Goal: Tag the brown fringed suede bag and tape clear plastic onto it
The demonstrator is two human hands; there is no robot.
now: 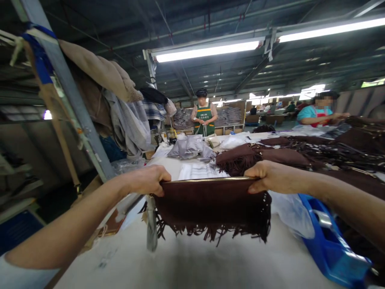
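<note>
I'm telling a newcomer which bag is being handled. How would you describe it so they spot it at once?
Start at the long white table and look at its near end. There the left hand and right hand grip the top corners of a dark brown fringed bag, lifted off the surface. Unlike the similar brown bags lying piled behind, it hangs upright, its zip edge on top.

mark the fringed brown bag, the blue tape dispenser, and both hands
fringed brown bag [210,200], head view, middle of its suede front
blue tape dispenser [331,241], head view, its blue side wall
left hand [148,180], head view, its knuckles
right hand [267,176], head view, its back
</note>
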